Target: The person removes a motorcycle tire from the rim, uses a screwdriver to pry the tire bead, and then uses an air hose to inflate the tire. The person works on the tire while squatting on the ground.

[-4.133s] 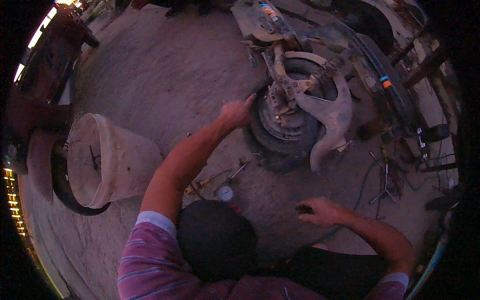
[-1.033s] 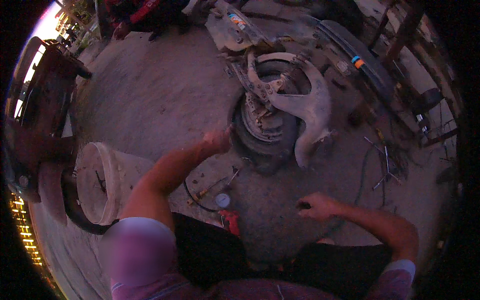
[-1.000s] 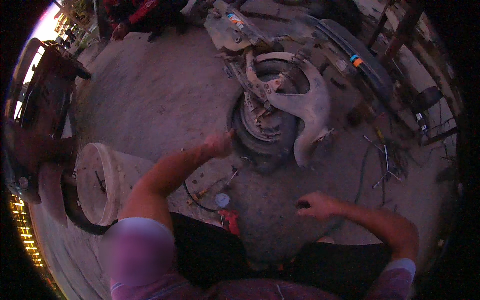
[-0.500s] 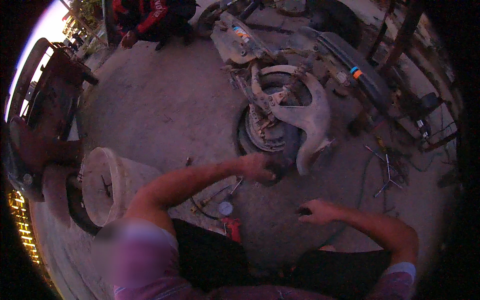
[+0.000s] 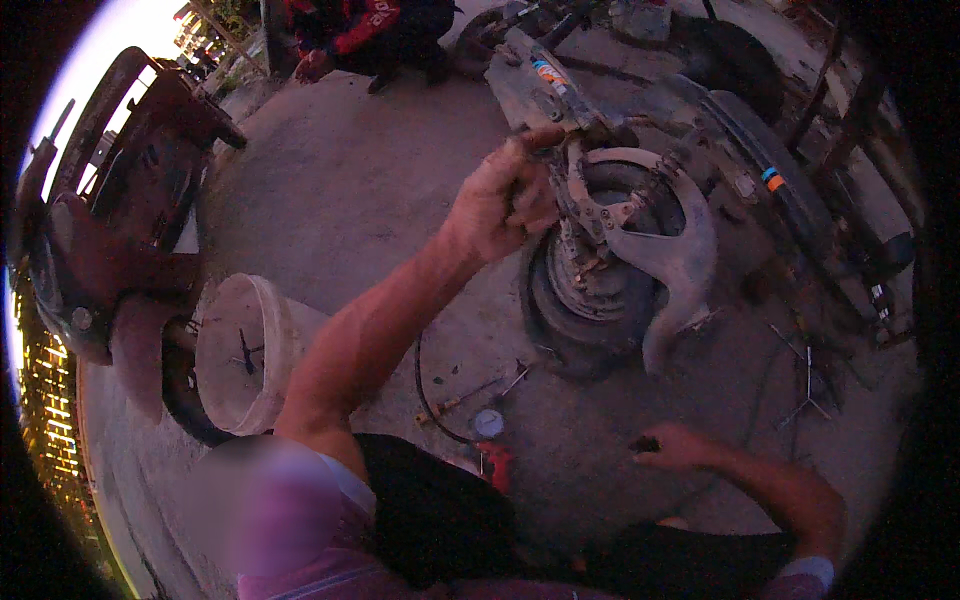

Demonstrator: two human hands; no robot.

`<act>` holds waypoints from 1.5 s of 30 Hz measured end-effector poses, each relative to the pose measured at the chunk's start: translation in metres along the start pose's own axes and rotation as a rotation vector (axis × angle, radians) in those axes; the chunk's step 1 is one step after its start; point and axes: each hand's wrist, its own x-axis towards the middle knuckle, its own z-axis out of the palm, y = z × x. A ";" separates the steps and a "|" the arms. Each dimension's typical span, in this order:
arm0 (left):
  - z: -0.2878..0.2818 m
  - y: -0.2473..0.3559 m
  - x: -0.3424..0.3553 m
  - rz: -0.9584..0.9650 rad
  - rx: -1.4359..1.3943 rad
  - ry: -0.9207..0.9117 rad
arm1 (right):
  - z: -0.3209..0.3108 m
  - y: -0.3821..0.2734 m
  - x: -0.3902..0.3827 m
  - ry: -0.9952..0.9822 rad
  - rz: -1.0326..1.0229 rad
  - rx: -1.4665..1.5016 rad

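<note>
My left hand (image 5: 503, 198) is raised, its index finger stretched out and the others curled, in front of a dusty wheel assembly. No tool shows in it. Whether its fingertip touches the grey panel (image 5: 530, 85) behind cannot be told. The assembly has a black tyre (image 5: 575, 345), a curved grey fender (image 5: 685, 235) and a rusty fork-like frame. My right hand (image 5: 680, 447) hovers low, above my right leg, with fingers curled around a dark spot that may be an object or shadow. A dial gauge (image 5: 488, 423) with hose and a red tool (image 5: 495, 467) lie by my left knee.
A whitish bucket (image 5: 270, 350) lies tipped at the left, beside a dark red vehicle (image 5: 130, 210). Another person in a red and black jacket (image 5: 365, 30) crouches at the far side. A three-armed wrench (image 5: 808, 385) and long dark vehicle parts (image 5: 790, 200) lie right.
My left hand has risen away from the tyre's near side, moving up and farther out, with its index finger now extended. My right hand stays low and curled. The whole view has shifted somewhat.
</note>
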 end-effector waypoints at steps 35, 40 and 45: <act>-0.036 0.090 0.015 0.320 -0.018 0.229 | 0.002 0.014 0.004 -0.034 0.090 0.164; -0.040 0.090 0.015 0.322 -0.010 0.243 | 0.000 0.014 0.004 -0.014 0.011 0.063; -0.045 0.090 0.016 0.327 0.000 0.219 | 0.003 0.023 0.007 0.024 -0.078 0.001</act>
